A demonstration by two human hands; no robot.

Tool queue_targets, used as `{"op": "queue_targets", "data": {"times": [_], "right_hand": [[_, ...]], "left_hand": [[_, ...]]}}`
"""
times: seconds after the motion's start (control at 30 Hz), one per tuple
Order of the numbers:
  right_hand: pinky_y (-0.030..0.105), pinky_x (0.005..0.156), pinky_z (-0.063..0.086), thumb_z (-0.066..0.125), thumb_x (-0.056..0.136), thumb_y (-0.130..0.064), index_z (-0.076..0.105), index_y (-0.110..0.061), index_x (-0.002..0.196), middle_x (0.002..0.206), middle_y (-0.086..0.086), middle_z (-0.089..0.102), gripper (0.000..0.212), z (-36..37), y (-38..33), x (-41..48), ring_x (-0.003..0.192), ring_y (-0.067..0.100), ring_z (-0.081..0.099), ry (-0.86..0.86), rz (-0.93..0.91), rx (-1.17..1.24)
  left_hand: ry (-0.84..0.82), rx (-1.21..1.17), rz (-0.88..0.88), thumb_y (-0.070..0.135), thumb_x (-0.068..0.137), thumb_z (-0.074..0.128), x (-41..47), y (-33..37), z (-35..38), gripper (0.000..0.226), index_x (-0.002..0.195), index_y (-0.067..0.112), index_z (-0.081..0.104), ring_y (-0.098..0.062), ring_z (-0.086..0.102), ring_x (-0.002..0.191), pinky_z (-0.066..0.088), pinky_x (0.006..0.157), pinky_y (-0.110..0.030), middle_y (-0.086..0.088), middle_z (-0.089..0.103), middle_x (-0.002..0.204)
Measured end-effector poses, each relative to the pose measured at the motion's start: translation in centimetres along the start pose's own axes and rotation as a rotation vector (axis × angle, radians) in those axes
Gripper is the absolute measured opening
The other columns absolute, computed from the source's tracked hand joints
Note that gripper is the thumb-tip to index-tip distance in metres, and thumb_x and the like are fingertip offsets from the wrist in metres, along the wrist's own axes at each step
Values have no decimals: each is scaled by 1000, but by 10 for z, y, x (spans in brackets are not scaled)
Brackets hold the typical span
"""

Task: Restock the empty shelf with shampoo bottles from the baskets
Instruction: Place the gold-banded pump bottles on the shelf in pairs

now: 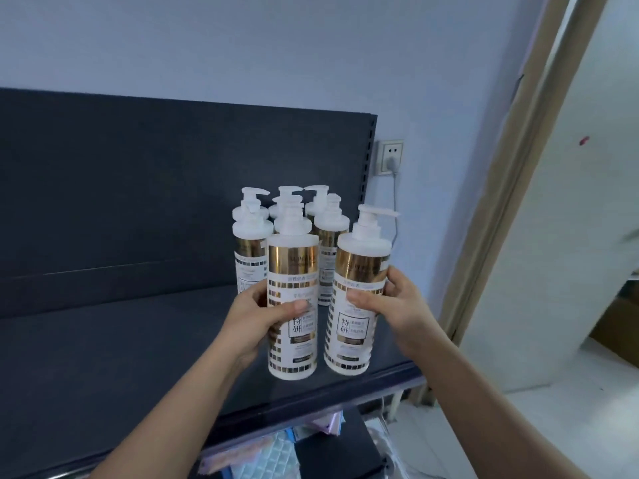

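Note:
Two white shampoo bottles with gold bands and pump tops are held side by side over the dark shelf (pixel 103 357). My left hand (pixel 256 319) grips the left bottle (pixel 293 271) around its middle. My right hand (pixel 397 312) grips the right bottle (pixel 359 271), which tilts slightly to the right. Both bottle bases are at or just above the shelf near its front right edge; I cannot tell whether they touch it. Behind them stand several identical bottles (pixel 252 233) in a tight cluster at the shelf's right rear.
The shelf's dark back panel (pixel 138 184) rises behind. A wall socket (pixel 390 157) with a plugged cable sits right of the panel. A door frame (pixel 511 202) runs down the right. Packaged goods (pixel 273 451) lie on a lower level.

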State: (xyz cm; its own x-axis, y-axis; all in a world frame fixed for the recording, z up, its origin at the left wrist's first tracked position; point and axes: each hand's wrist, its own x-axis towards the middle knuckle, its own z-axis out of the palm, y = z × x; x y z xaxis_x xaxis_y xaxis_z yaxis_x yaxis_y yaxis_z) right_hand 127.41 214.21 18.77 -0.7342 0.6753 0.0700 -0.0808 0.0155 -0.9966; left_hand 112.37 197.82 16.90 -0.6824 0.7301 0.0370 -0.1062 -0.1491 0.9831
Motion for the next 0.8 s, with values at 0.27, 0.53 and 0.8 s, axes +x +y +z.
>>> {"op": "queue_targets", "data": {"times": [0.27,0.53,0.8], "right_hand": [[22,74,54,79,71,6,61,-14,114,104,1,76,51,4,20,48,95,13,73,-56,23,4],[31,88,56,75,73,10,59,-9,121,108,4,75,54,-7,39,81,99,15,72,-139,50,-13],[25,81,57,73,78,6,58,-18,120,113,-2,74,50,-22,44,100,105,13,69,-297,14,-59]], "left_hand": [[-16,30,5,7,52,81,39,-16,-8,56,105,13,65,-17,72,89,55,82,-37,0,77,92],[30,73,-21,3,51,89,61,-34,-3,69,113,17,61,-21,67,106,50,98,-44,1,75,102],[40,197,22,21,50,87,67,-39,2,73,117,27,59,-13,63,112,46,104,-45,8,71,113]]}}
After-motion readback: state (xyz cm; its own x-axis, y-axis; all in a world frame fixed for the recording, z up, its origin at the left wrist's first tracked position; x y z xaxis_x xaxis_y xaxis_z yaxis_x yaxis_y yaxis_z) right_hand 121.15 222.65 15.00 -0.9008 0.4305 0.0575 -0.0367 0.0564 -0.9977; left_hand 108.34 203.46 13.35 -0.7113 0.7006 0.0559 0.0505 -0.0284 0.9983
